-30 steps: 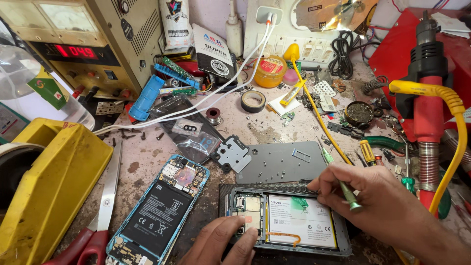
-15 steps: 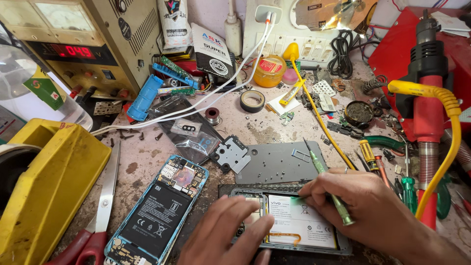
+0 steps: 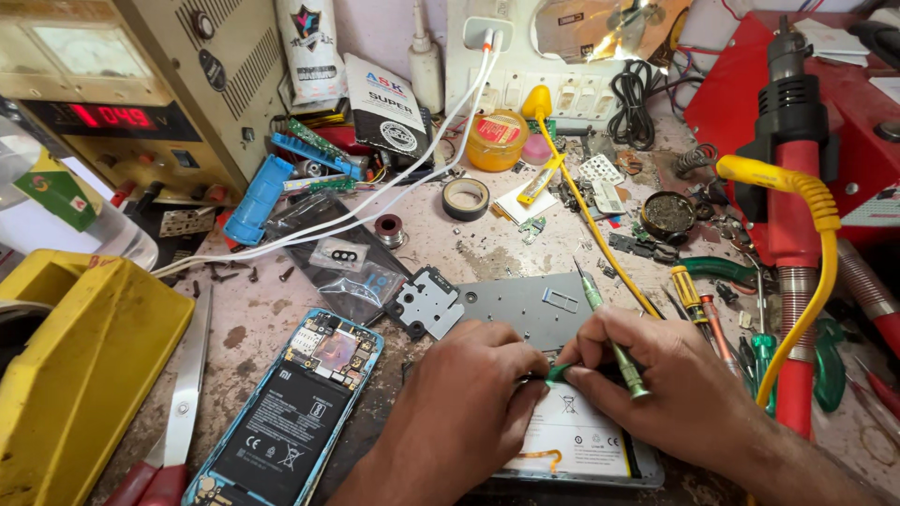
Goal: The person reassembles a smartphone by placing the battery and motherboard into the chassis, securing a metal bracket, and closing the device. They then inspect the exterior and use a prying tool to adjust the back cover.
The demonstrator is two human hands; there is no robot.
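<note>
We note clutter around the work: a second opened blue-framed phone [image 3: 291, 412] lies left of our hands, a grey perforated metal plate [image 3: 534, 305] just behind them, steel scissors [image 3: 183, 394] further left. Our left hand [image 3: 459, 412] presses, fingers curled, on the opened phone with the white battery [image 3: 581, 440], hiding its upper part. Our right hand [image 3: 675, 384] pinches a slim green-handled screwdriver [image 3: 609, 328], its long axis tilted, handle end down-right.
</note>
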